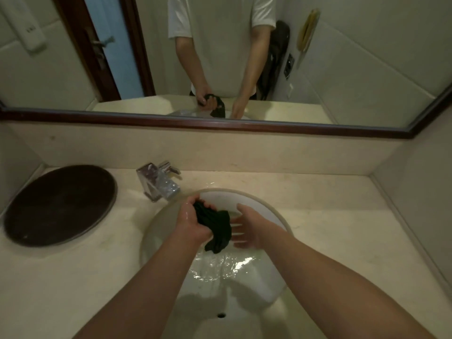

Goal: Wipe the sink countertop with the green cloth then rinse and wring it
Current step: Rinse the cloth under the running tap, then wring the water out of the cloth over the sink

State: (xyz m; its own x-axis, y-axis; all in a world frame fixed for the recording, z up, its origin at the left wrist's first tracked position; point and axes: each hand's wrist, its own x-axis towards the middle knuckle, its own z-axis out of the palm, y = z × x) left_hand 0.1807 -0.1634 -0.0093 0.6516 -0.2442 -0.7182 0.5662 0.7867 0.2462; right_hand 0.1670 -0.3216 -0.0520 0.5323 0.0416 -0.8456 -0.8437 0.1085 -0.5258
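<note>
- Green so dark it read almost black in the dim light, the cloth hung bunched from the left hand, above the water and towards the far side of the sink.
- The left hand had fingers and thumb curled round the upper part of the cloth; the lower folds drooped free below the fist.
- The right hand lay spread, fingers straight, just beside the hanging folds. Whether its fingertips touched the fabric could not be told.
- The cloth looked soaked, so it was probably soft, limp and heavier than when dry. It would likely drip and be a little slippery, but nothing about it could break.
- For wringing, the sensible hold seemed to be the free lower end in the right hand, opposite the left hand's grip, so the two could twist against each other over the basin.
- Rippled water lay in the bowl under the hands, and a small dark hole showed in the near wall.
- A chrome faucet stood on the counter at the sink's back left, near the left hand. It was the likeliest thing to be knocked during a twist.
- A round dark tray lay on the counter well to the left, apart from the work.
- A framed mirror ran along the wall behind, out of the way.
</note>
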